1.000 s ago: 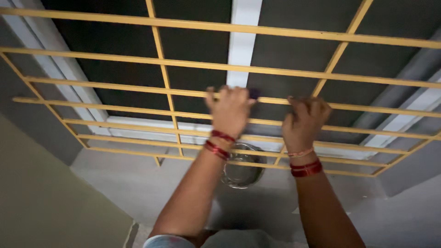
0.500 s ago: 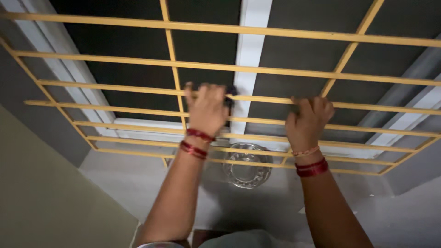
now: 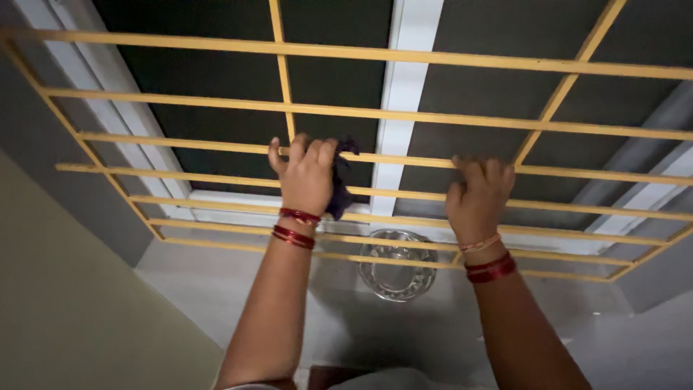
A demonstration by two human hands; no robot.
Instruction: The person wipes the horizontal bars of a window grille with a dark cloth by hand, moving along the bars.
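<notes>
Head view: left hand (image 3: 307,177) fingers clamp dark cloth (image 3: 339,184), seemingly against yellow bar (image 3: 404,159).

grille (image 3: 404,112): cut off top, right | dark cloth (image 3: 339,184): mostly hidden behind left hand (image 3: 307,177) | right hand (image 3: 478,196): fingertips hidden over bar | steel bowl (image 3: 397,271): contents unclear, crossed by bars | forearms: cut off at bottom edge

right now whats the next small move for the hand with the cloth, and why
Probably slide the left hand and its dark cloth further left along the same yellow bar. The cloth is bunched at the bar beside the upright, the stretch to the left lies bare, and the right hand grips a bar, steadying the person.
</notes>
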